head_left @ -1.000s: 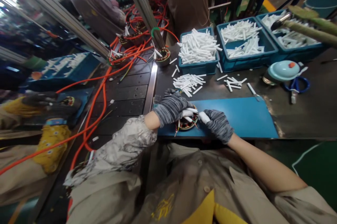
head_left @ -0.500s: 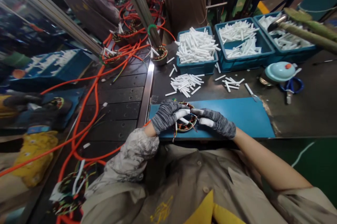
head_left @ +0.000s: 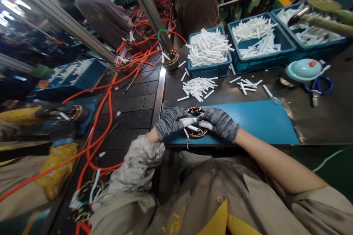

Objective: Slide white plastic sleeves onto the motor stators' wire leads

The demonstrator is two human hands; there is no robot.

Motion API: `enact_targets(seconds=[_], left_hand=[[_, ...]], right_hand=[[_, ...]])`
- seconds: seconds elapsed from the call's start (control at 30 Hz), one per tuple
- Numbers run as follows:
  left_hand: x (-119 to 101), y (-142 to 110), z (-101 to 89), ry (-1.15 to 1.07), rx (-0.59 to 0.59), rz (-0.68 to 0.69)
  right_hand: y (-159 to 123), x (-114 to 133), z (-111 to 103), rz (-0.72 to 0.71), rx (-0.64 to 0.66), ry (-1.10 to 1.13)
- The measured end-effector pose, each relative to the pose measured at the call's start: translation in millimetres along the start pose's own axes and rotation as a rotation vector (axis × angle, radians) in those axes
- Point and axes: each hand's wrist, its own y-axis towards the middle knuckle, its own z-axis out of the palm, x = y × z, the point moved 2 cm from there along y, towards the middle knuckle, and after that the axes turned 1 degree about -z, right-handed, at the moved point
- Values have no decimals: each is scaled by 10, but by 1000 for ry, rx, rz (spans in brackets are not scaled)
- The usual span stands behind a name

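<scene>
Pinching the white sleeve (head_left: 194,119) with your left hand (head_left: 170,121) closed tight, and what looks like the blue wire (head_left: 199,120) with your right (head_left: 220,121), you're right over the copper-wound ring (head_left: 196,110) on the blue mat (head_left: 256,121). I'd line wire and sleeve up straight and go gently, so nothing kinks.

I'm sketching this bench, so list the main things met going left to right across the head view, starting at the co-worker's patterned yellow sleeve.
Co-worker's patterned yellow sleeve → left hand → wire-wound ring → right hand → pale-blue-lidded container.
</scene>
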Motion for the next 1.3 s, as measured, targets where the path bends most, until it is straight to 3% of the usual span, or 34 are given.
enact_targets(seconds=[0.13,0.2,0.3,0.37,0.43,0.53,0.67,0.8,0.9,1.03,1.13,1.3], left_hand=[[-120,89,-62,28,175,-67],[-251,171,-42,219,236,-123],[-443,306,84,632,338,-225],[-518,379,174,808,340,-229],[-535,432,213,854,250,-114],[-434,499,179,740,194,115],[-197,649,99,575,228,88],[-118,633,58,481,11,55],[-115,432,26,323,-96,168],[-68,188,28,334,28,398],[36,131,47,370,96,368],[154,104,92,260,64,336]], right_hand=[[-64,-14,-6,31,-44,70],[-85,-10,7,49,-79,122],[-182,-67,-12,1,-253,275],[-305,-168,-36,-12,-341,414],[-457,-291,-49,37,-341,532],[-685,-425,-65,150,-356,569],[-818,-412,-71,160,-405,489],[-762,-291,-30,35,-380,494],[-691,-217,16,-19,-340,552],[-517,-147,50,-69,-201,655],[-355,-118,37,-106,-125,683],[-206,-71,45,-83,-70,738]])
